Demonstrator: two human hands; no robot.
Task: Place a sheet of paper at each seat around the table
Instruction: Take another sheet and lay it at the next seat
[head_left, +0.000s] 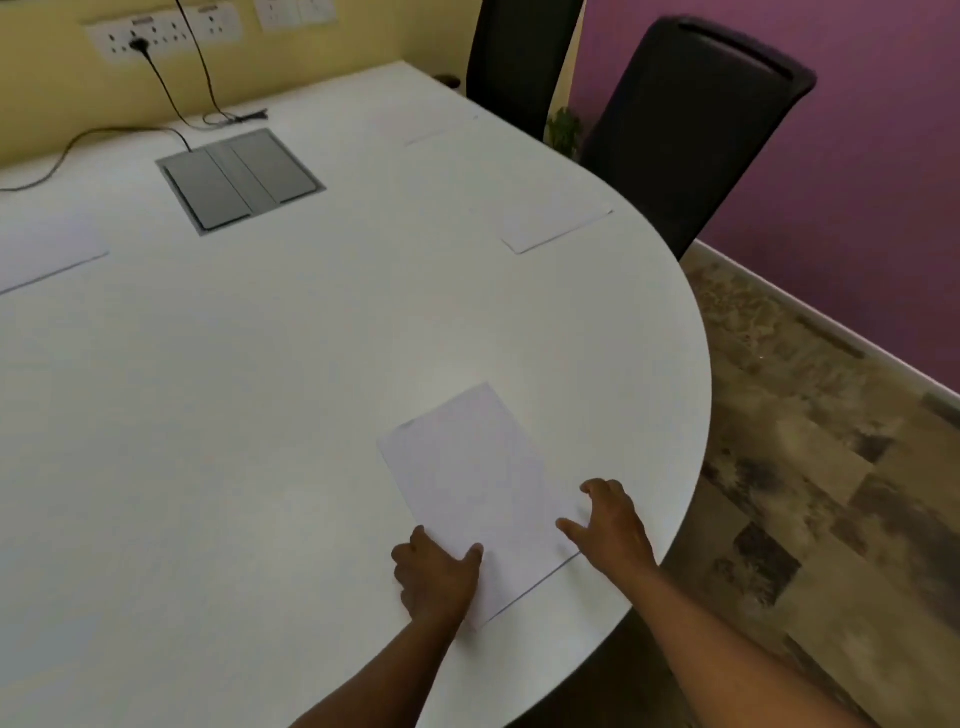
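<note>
A white sheet of paper (480, 488) lies flat on the white table (260, 389) near its rounded front edge. My left hand (434, 577) rests on the sheet's near left corner, thumb on the paper. My right hand (613, 525) touches the sheet's right edge with fingers spread. Another sheet (553, 226) lies in front of the nearer black chair (696, 130). A further sheet (421, 124) lies by the far black chair (519, 57). One more sheet (47, 254) sits at the left edge of view.
A grey cable hatch (239, 179) is set into the table's middle. Black cables (171, 104) run from it to wall sockets (161, 31) on the yellow wall. A purple wall and patterned floor (831, 493) lie to the right.
</note>
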